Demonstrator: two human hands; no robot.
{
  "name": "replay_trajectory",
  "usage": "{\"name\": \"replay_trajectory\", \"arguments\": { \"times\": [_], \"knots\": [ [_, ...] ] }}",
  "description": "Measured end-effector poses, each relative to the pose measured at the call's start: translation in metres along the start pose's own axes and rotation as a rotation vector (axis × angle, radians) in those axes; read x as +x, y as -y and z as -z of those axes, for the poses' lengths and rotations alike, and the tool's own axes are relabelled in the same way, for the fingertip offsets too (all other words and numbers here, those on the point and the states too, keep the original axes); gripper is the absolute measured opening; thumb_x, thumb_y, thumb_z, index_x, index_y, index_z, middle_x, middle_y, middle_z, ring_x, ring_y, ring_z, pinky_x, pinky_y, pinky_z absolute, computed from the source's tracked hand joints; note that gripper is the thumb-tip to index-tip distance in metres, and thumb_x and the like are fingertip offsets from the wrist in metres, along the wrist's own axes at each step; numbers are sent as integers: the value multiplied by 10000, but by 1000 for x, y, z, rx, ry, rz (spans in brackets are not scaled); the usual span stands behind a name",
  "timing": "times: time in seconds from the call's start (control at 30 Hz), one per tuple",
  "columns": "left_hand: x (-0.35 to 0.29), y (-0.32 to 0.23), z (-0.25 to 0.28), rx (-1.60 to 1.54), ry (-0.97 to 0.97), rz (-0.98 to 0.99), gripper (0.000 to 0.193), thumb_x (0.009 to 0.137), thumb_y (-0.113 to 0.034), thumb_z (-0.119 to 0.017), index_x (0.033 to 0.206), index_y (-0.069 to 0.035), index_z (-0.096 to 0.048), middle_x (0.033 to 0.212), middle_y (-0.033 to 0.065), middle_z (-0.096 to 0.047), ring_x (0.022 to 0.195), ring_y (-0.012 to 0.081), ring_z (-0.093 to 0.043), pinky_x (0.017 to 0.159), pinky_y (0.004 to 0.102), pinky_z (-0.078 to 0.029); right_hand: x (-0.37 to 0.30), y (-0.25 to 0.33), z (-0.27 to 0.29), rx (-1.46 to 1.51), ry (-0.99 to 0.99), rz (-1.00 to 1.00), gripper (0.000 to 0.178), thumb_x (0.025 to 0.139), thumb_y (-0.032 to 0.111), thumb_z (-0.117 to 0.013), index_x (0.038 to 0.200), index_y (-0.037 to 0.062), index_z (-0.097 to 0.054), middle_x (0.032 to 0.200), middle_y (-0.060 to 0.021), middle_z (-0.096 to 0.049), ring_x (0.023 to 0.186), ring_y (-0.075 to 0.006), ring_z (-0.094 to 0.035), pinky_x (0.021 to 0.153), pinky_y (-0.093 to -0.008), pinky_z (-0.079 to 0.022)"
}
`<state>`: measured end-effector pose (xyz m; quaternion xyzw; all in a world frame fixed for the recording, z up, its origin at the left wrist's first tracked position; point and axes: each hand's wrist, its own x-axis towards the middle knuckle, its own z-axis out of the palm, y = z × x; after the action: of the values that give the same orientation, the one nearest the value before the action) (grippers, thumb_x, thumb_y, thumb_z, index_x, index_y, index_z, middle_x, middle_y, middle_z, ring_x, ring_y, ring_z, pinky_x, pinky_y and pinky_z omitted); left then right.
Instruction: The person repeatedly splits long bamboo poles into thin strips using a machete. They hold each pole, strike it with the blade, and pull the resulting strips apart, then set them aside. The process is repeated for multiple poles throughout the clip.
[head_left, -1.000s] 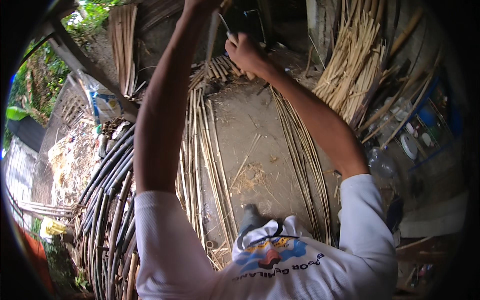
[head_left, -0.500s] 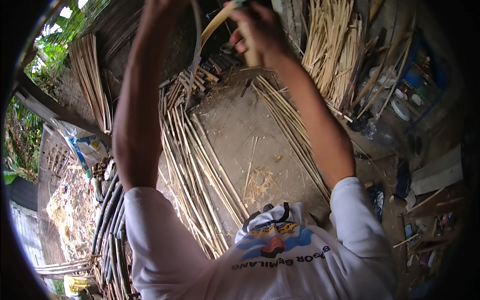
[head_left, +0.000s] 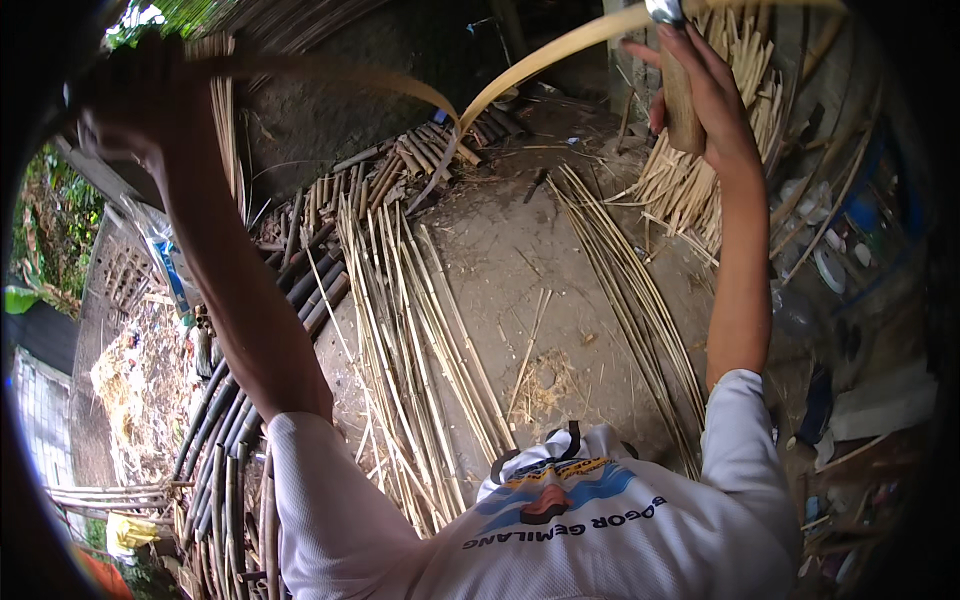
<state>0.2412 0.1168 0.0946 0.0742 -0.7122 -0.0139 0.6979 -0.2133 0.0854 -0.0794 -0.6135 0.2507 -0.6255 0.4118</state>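
Littered floor (head_left: 490, 240), dark-lettered shirt (head_left: 610, 535), hands (head_left: 130, 115) (head_left: 712, 95) gripping, left split strip (head_left: 545, 58), right wooden handle (head_left: 682, 115)

Open to pass over the bare floor (head_left: 490, 270), between the long sticks (head_left: 385, 310) on the left and the thin rods (head_left: 640, 330) on the right. Broken there by a small heap of shavings (head_left: 557, 383). Blocked higher up by the bent strip (head_left: 530, 64), spread in a V between the left hand (head_left: 135, 110) and the right hand (head_left: 715, 105), with a wooden handle (head_left: 683, 110) jutting from the latter. Free nearer the body, between the two forearms (head_left: 740, 270). Hemmed in leftward by dark poles (head_left: 217, 490), rightward by a bundle of slats (head_left: 685, 190), at the far end by a pile of short cut pieces (head_left: 420, 150), and nearest by the shirt (head_left: 590, 530).
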Motion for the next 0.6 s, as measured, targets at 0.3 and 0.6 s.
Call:
{"name": "replay_trajectory", "arguments": {
  "times": [0.3, 0.6],
  "knots": [
    [11, 44, -139, 284, -81, -5, 504, 770, -453, -640, 996, -80, -388, 903, 128, -386, 791, 307, -371, 692, 454, -361, 48, -310, -131, -345, 70, -492, 422, 977, 424, -516, 1046, 9, -474, 594, -67, -520, 392, -163, -512, 335, -323, -417],
    [-91, 73, -196, 639, 416, 151, 1136, 556, -565, -846, 1392, -54, -270, 1292, 241, -381, 1188, 442, -399, 969, 552, -378, 17, -286, -166, -301, 207, -486, 391, 975, 328, -516, 832, -35, -534, 553, -93, -555, 402, -202, -570, 342, -344, -473]
  ]
}}
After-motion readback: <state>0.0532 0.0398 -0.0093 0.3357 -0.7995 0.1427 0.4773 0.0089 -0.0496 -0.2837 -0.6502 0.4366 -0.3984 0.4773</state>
